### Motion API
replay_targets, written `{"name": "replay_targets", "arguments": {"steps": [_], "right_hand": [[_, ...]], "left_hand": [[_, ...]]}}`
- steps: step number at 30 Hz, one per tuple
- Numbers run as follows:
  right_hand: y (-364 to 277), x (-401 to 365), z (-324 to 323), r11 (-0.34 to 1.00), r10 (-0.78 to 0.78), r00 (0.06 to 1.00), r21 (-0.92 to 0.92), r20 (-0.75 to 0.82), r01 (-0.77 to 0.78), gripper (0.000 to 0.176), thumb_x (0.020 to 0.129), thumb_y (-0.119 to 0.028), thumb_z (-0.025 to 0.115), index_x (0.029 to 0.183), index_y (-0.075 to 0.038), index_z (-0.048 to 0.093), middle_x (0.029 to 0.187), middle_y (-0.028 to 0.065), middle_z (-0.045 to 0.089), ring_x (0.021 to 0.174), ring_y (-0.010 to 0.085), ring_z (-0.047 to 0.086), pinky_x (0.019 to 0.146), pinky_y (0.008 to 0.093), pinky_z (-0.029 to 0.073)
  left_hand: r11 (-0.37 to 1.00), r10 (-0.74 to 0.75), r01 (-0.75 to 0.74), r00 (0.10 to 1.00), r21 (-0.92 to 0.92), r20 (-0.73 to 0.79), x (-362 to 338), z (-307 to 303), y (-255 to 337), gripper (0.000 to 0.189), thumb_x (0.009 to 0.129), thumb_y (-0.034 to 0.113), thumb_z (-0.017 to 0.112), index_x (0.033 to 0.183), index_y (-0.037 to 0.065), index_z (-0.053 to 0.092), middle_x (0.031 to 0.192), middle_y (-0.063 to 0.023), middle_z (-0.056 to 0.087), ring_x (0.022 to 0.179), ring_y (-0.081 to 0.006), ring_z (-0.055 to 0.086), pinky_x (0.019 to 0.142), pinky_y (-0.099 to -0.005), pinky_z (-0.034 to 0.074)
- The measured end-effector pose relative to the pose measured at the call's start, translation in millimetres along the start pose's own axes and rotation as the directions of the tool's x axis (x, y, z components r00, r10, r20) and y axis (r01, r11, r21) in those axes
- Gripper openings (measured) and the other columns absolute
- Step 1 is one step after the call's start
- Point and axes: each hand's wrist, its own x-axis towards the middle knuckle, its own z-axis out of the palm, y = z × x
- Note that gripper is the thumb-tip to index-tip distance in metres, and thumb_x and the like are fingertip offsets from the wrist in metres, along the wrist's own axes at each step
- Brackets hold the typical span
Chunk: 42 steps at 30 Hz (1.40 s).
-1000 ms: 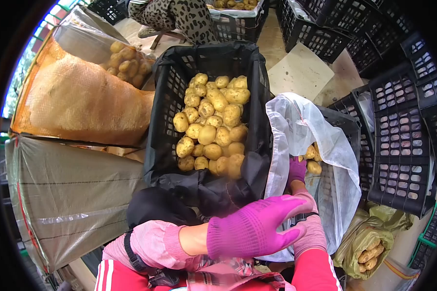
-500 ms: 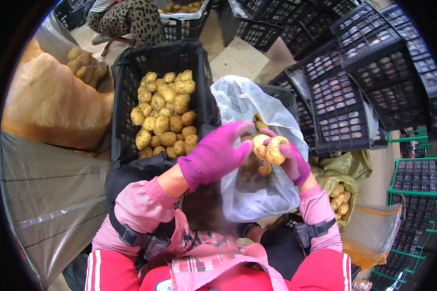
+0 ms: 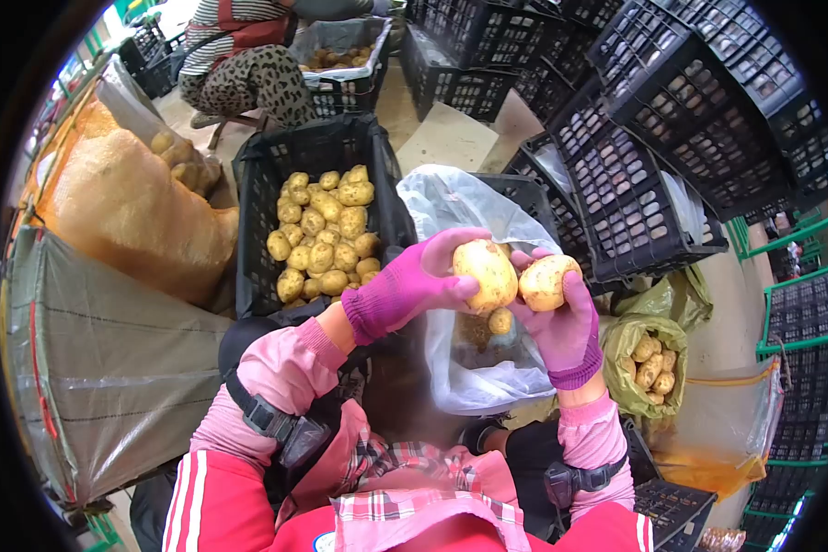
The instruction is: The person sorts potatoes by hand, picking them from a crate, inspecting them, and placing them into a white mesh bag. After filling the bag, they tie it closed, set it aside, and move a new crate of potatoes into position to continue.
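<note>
The left hand, in a purple glove, has its thumb and fingers closed around a large potato; the right hand, gloved alike, grips a smaller potato close beside it. Both potatoes are held up above the white-lined crate, the landmark here, in which a small potato shows below the hands. On the wearer's red top, on the near side of the lined crate, a round badge is cut off and too small to read. Half a second ago the right hand carried two potatoes together and the left was unladen, its fingers spread; now each hand has one. A second ago the right hand was down inside the lined crate. Just left of that crate stands a black crate filled with potatoes. To its right, a green sack gapes around more potatoes, and beyond it on that side rise stacked black crates. Well to its left bulges an orange mesh sack; beyond it, to the upper left, a person in spotted trousers sits by another crate.
</note>
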Motion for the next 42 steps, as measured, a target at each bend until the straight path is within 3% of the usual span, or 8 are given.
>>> {"name": "replay_targets", "arguments": {"steps": [3, 5, 8, 12, 18, 23, 38, 42], "right_hand": [[-2.7, 5.3, -3.9, 0.991, 0.034, 0.990, -0.121, -0.134, -0.051, 0.053, 0.094, -0.036, 0.062, 0.132, -0.003, 0.046, 0.122, 0.0150, 0.058, 0.101, 0.0287, 0.066, 0.076, 0.0316, 0.059], [-4.2, 4.6, -6.9, 0.994, 0.047, 0.987, -0.089, -0.151, -0.061, 0.052, 0.094, -0.037, 0.062, 0.132, -0.004, 0.046, 0.120, 0.0142, 0.059, 0.101, 0.0281, 0.067, 0.073, 0.0292, 0.060], [-8.1, -0.5, -8.6, 0.995, 0.086, 0.992, -0.039, -0.087, -0.090, 0.050, 0.096, -0.038, 0.059, 0.135, -0.009, 0.046, 0.127, 0.0140, 0.056, 0.105, 0.0297, 0.065, 0.075, 0.0312, 0.061], [-9.8, -6.6, 2.3, 0.998, 0.069, 0.997, -0.006, -0.044, -0.069, 0.055, 0.097, -0.037, 0.059, 0.139, -0.006, 0.042, 0.127, 0.0161, 0.055, 0.106, 0.0322, 0.064, 0.079, 0.0345, 0.060], [-1.6, 0.1, -4.0, 0.992, -0.006, 0.998, -0.123, -0.058, -0.002, 0.055, 0.099, -0.036, 0.057, 0.141, -0.006, 0.039, 0.128, 0.0162, 0.054, 0.111, 0.0333, 0.062, 0.089, 0.0390, 0.056], [11.5, 10.8, -10.2, 0.711, -0.230, 0.970, -0.667, 0.079, 0.223, 0.057, 0.100, -0.043, 0.052, 0.140, -0.003, 0.040, 0.134, 0.0135, 0.050, 0.122, 0.0210, 0.051, 0.105, 0.0323, 0.038], [18.4, 23.6, -11.5, 0.289, -0.259, 0.913, -0.877, 0.316, 0.385, 0.066, 0.097, -0.032, 0.061, 0.149, -0.003, 0.033, 0.146, 0.0137, 0.045, 0.134, 0.0238, 0.045, 0.108, 0.0333, 0.036], [18.4, 22.8, -2.7, 0.479, -0.205, 0.949, -0.821, 0.238, 0.310, 0.059, 0.096, -0.029, 0.063, 0.144, -0.002, 0.042, 0.138, 0.0167, 0.053, 0.126, 0.0222, 0.053, 0.104, 0.0321, 0.041]], "left_hand": [[0.982, 0.108, -0.048, 0.935, 0.180, -0.338, 2.6, -50.4, -10.7, 0.066, 0.086, 0.024, 0.074, 0.140, 0.004, 0.042, 0.125, -0.0107, 0.054, 0.109, -0.0213, 0.061, 0.086, -0.0329, 0.058], [0.912, 0.203, 0.101, 0.730, 0.397, -0.652, 4.6, -108.4, -20.2, 0.057, 0.087, 0.013, 0.071, 0.136, -0.001, 0.044, 0.121, -0.0164, 0.054, 0.103, -0.0235, 0.064, 0.079, -0.0318, 0.061], [0.763, 0.376, 0.247, 0.581, 0.597, -0.722, 3.5, -210.3, -66.3, 0.052, 0.089, 0.008, 0.064, 0.136, -0.003, 0.043, 0.121, -0.0175, 0.055, 0.103, -0.0233, 0.064, 0.079, -0.0312, 0.060], [0.702, 0.534, 0.139, 0.546, 0.698, -0.645, 11.5, -186.7, -64.6, 0.045, 0.093, 0.007, 0.058, 0.135, -0.003, 0.046, 0.123, -0.0167, 0.057, 0.101, -0.0205, 0.064, 0.084, -0.0284, 0.056], [0.975, -0.019, 0.100, 0.926, 0.197, -0.377, 25.8, -71.9, -33.4, 0.048, 0.102, 0.034, 0.051, 0.135, 0.000, 0.046, 0.126, -0.0180, 0.059, 0.109, -0.0250, 0.064, 0.094, -0.0364, 0.053], [0.824, -0.512, 0.537, 0.842, -0.178, 0.170, 29.4, -13.3, -31.0, 0.068, 0.098, 0.058, 0.043, 0.137, 0.003, 0.044, 0.122, -0.0167, 0.061, 0.104, -0.0253, 0.066, 0.091, -0.0368, 0.054], [0.998, -0.031, 0.034, 0.998, -0.049, 0.058, 23.1, 1.3, -13.2, 0.073, 0.093, 0.027, 0.067, 0.151, 0.014, 0.026, 0.136, -0.0096, 0.047, 0.123, -0.0207, 0.053, 0.105, -0.0383, 0.046], [0.997, -0.040, 0.038, 0.999, 0.067, 0.018, 13.5, -6.9, -8.5, 0.066, 0.095, 0.028, 0.064, 0.149, 0.011, 0.031, 0.134, -0.0094, 0.049, 0.121, -0.0192, 0.053, 0.103, -0.0381, 0.048]]}}
